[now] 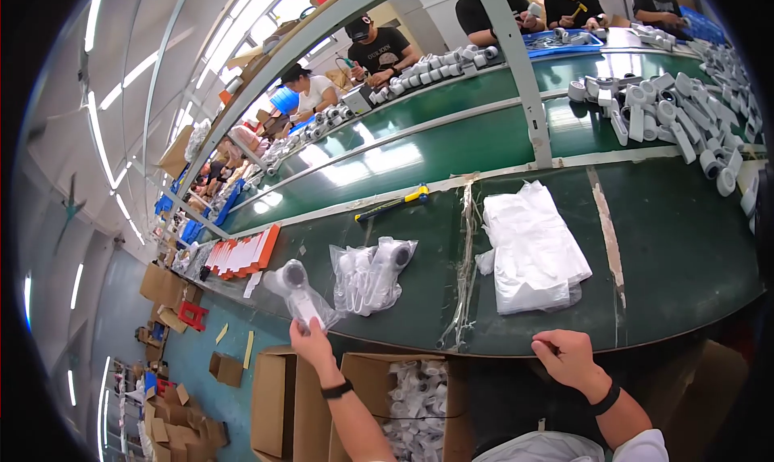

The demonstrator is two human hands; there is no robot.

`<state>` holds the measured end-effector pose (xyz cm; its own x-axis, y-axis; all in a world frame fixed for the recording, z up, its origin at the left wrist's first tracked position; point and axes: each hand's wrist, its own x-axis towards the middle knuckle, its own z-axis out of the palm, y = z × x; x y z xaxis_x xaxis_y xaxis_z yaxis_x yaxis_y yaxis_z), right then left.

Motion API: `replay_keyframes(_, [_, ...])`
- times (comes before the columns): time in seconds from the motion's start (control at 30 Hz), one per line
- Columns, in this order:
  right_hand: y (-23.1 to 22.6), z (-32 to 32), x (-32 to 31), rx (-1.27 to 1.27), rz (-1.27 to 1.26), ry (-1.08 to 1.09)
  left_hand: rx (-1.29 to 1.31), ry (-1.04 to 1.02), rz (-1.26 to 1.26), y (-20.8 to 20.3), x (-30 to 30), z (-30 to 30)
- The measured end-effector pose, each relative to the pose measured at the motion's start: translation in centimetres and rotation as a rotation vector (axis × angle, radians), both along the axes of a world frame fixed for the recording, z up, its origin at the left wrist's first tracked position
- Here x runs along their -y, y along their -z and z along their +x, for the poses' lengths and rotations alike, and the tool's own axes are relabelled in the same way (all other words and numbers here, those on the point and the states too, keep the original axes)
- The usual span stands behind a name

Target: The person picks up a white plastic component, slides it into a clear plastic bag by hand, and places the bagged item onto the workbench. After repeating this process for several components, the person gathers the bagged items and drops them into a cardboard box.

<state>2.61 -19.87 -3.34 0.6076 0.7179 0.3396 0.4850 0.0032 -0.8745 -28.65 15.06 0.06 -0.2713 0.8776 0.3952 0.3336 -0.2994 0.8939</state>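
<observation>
Head view: left fingers [314,327] hold bagged white device [301,292]; right fingers [555,339] apparently curled tight.

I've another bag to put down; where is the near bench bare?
Widest bare patch of the dark green bench: right of the white plastic, past the pale strip. A narrower one lies between the bagged parts and the taped seam. Crowded: the left end by the orange-edged stack; far right, heaped white parts.
</observation>
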Motion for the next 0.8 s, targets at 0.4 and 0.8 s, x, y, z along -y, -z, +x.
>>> replay_keyframes(0.4, [1.2, 0.6, -0.3, 0.228, 0.006, 0.001, -0.486, 0.072, -0.044, 6.6, -8.3, 1.1])
replay_keyframes(0.8, [-5.1, 6.3, 7.0, -0.058, -0.034, 0.083, -0.366, 0.931, 0.423, 0.7, 15.4, 18.2])
